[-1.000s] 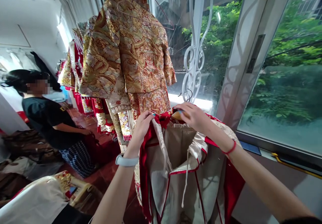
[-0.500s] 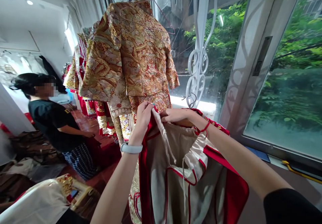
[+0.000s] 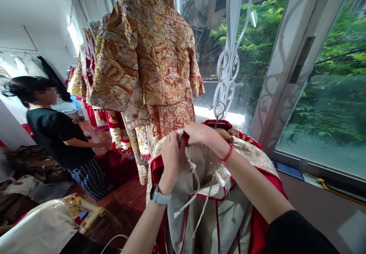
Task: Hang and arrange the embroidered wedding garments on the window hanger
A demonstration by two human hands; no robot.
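A skirt with a pale grey-beige lining (image 3: 228, 223), red piping and a cream waistband hangs in front of me, its inside showing. White drawstring cords (image 3: 195, 178) dangle from the gathered waistband. My left hand (image 3: 172, 153), with a watch at the wrist, is closed on the skirt's upper edge at the left. Right beside it, my right hand (image 3: 200, 134) bends over the same edge, fingers closed on the fabric and partly hidden. Behind the right hand, a metal hanger hook (image 3: 219, 113) rises out of a red-trimmed collar.
A gold-and-red brocade jacket (image 3: 167, 59) hangs just beyond my hands, with more embroidered garments to its left. A person in a dark shirt (image 3: 54, 136) stands at the left. White cloth (image 3: 40, 227) lies over a bamboo-like frame at lower left. Windows (image 3: 328, 105) line the right.
My left hand has moved down and right, closer to my right hand, and now grips lower over the edge. The cords hang differently, and the cream-gold outer fabric shows more.
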